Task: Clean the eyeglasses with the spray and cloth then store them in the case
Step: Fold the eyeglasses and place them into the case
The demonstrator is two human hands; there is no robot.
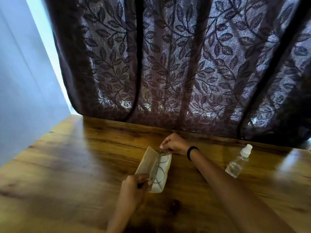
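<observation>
Two hands, one pair of eyeglasses, held over the open case.
The eyeglasses (158,169) are pinched at the near end by the left hand (134,185) and at the far end by the right hand (175,144), low in the case (152,170); whether they are being stored or lifted out cannot be told. The spray bottle (238,163) stands well apart.

A home: leaf-patterned curtain (168,64) behind wooden table (67,165).

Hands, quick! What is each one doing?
Left hand: pinched shut on the round thin-wire eyeglasses, near end.
Right hand: pinched shut on the eyeglasses' far end, over the open cream case.
</observation>
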